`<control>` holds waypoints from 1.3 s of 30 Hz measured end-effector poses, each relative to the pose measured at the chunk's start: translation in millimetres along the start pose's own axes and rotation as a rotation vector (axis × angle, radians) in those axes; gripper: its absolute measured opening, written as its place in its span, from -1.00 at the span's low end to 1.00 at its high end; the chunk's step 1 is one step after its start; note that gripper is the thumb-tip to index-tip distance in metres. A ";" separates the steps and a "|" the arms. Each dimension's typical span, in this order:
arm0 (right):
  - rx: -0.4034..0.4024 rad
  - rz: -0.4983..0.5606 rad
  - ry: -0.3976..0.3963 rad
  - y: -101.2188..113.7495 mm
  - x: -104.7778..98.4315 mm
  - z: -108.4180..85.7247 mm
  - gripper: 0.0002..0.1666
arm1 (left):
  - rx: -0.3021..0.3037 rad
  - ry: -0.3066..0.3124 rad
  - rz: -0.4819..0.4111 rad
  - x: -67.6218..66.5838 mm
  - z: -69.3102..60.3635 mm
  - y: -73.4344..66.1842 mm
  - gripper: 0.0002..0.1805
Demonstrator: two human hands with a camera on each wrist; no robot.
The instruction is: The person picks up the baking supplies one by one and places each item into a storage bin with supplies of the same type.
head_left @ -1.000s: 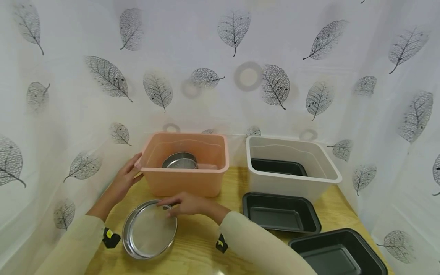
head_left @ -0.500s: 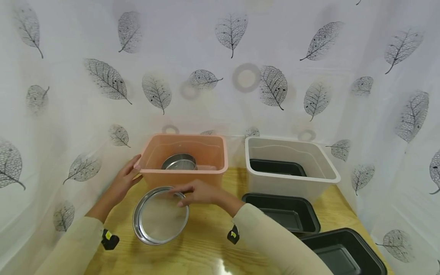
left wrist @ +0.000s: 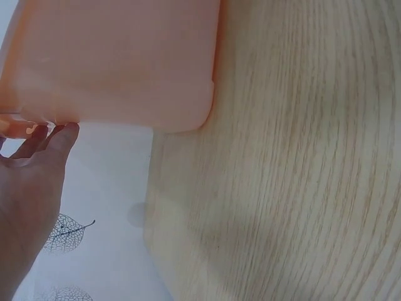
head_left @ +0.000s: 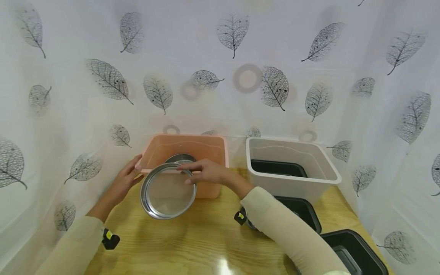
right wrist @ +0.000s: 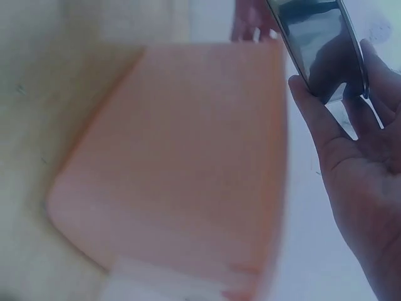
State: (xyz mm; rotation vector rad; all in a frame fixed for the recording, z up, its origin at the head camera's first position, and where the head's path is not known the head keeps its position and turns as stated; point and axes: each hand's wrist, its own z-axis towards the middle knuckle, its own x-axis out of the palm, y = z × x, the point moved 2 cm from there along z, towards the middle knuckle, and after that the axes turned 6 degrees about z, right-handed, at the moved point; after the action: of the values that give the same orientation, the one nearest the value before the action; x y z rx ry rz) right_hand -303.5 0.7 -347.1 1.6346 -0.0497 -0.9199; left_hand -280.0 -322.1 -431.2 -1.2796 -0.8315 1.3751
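My right hand [head_left: 210, 172] pinches the upper right rim of a shiny round cake pan [head_left: 168, 193], thumb on one side and fingers on the other. The pan hangs tilted before the front wall of a peach plastic tub [head_left: 211, 189], its upper edge overlapping the tub's rim in the head view. Seen from the right wrist, the pan's side wall [right wrist: 322, 44] is mirror-bright. At the tub's left front corner, my left hand [head_left: 122, 185] grips the rim; its fingers [left wrist: 66, 135] show beneath the rim in the left wrist view. Another round pan [head_left: 180, 157] lies inside the tub, partly hidden.
A whitish tub [head_left: 282, 187] to the right contains a dark rectangular baking pan [head_left: 278, 168]. Two more dark pans lie in front: one [head_left: 307, 214] partly behind my right sleeve, another [head_left: 361, 248] nearer. A leaf-print curtain [head_left: 220, 103] surrounds the wooden table [head_left: 178, 244].
My right hand has lifted the round pan off the table, moving it up, forward and slightly right to the peach tub's front rim. My left hand has stayed on the tub.
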 end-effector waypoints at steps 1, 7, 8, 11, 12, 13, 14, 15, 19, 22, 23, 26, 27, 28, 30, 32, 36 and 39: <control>-0.007 0.039 0.004 2.3 -4.9 1.0 -0.34 | 0.008 0.000 -0.002 0.1 0.2 0.7 -0.29; 0.010 0.071 -0.061 14.4 -35.0 6.0 -0.37 | 0.015 0.005 -0.007 -0.6 0.2 0.5 -0.28; 0.009 0.078 -0.075 15.8 -39.4 7.0 -0.37 | 0.013 0.004 -0.001 -0.8 0.0 0.3 -0.28; -0.001 0.090 -0.107 18.3 -51.9 9.9 -0.36 | 0.003 0.000 0.019 -1.1 -1.5 -1.3 -0.27; -0.009 0.087 -0.118 18.7 -55.7 10.9 -0.36 | -0.001 -0.002 0.022 -1.3 -1.9 -2.0 -0.27; -0.018 0.088 -0.128 18.5 -59.5 12.4 -0.36 | -0.008 -0.003 0.025 -1.3 -2.5 -2.9 -0.27; -0.024 0.093 -0.134 17.8 -62.9 13.9 -0.35 | -0.014 -0.005 0.021 -1.2 -3.0 -4.0 -0.27; -0.028 0.098 -0.138 16.4 -66.3 15.4 -0.35 | -0.020 -0.006 0.018 -1.1 -3.4 -4.8 -0.28; -0.046 0.146 -0.162 9.9 -78.2 20.6 -0.34 | -0.030 -0.005 0.010 -0.1 -3.5 -6.8 -0.28; -0.049 0.164 -0.189 5.4 -85.1 23.3 -0.34 | -0.026 -0.004 -0.005 0.5 -2.9 -6.0 -0.27; -0.051 0.167 -0.194 4.0 -87.0 24.1 -0.33 | -0.026 -0.001 -0.012 0.4 -2.6 -5.2 -0.27; -0.052 0.183 -0.211 -1.7 -91.4 26.9 -0.32 | -0.025 -0.004 -0.025 0.3 -2.2 -3.3 -0.26; -0.050 0.190 -0.217 -3.9 -92.4 28.1 -0.32 | -0.026 -0.002 -0.030 0.2 -2.0 -2.6 -0.26; -0.049 0.195 -0.223 -6.8 -93.4 29.5 -0.31 | -0.024 -0.002 -0.032 0.2 -2.0 -2.2 -0.25; -0.047 0.229 -0.237 -12.5 -94.3 33.3 -0.32 | -0.022 0.003 -0.032 0.1 -2.4 -1.8 -0.25; -0.047 0.259 -0.248 -18.7 -94.5 37.9 -0.32 | -0.021 0.005 -0.033 0.2 -2.9 -2.0 -0.26; -0.041 0.301 -0.266 -31.3 -93.1 47.9 -0.33 | -0.017 0.006 -0.029 0.5 -3.1 -3.6 -0.26; -0.033 0.301 -0.266 -39.5 -90.5 54.3 -0.35 | -0.014 0.007 -0.033 1.2 -2.5 -3.7 -0.26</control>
State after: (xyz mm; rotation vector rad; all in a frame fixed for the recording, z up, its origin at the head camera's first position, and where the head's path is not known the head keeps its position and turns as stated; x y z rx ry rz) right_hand -414.4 13.4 -331.9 1.4169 -0.4496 -0.8918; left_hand -276.6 -320.5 -428.5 -1.2753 -0.8558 1.3401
